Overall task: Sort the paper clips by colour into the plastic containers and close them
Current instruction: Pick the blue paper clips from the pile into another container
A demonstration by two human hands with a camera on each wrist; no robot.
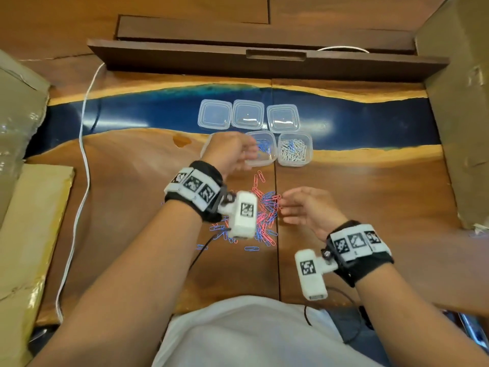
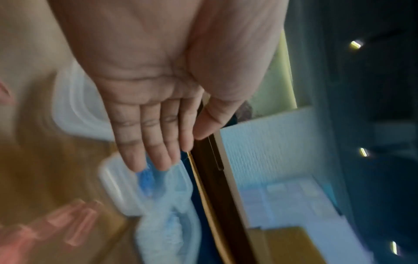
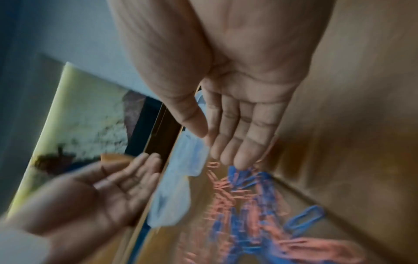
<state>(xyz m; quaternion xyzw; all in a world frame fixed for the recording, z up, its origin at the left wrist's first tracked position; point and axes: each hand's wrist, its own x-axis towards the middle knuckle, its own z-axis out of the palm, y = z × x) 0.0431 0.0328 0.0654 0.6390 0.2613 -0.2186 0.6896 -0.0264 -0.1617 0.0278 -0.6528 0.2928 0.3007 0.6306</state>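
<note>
From your head view, your left hand covers most of a container at the left of the near row, so you cannot tell what lies in it. The left wrist camera hides the middle of the paper clip pile. Both wrist views are smeared: the containers read as pale shapes and the clips as pink and blue streaks.
</note>
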